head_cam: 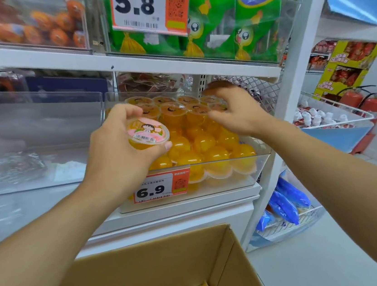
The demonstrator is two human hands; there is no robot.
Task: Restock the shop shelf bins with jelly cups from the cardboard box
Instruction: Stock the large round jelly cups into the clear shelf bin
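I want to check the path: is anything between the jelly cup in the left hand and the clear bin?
The right hand hovers over the stacked orange jelly cups in the clear plastic bin, partly blocking its right side. The left hand holds the pink-lidded cup by the bin's left edge; nothing else intervenes.

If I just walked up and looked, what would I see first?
Probably the clear bin in the middle shelf, heaped with shiny orange jelly cups. In front of it the left hand holds one jelly cup with a pink cartoon lid, while the right hand reaches over the pile. Below sits the cardboard box.
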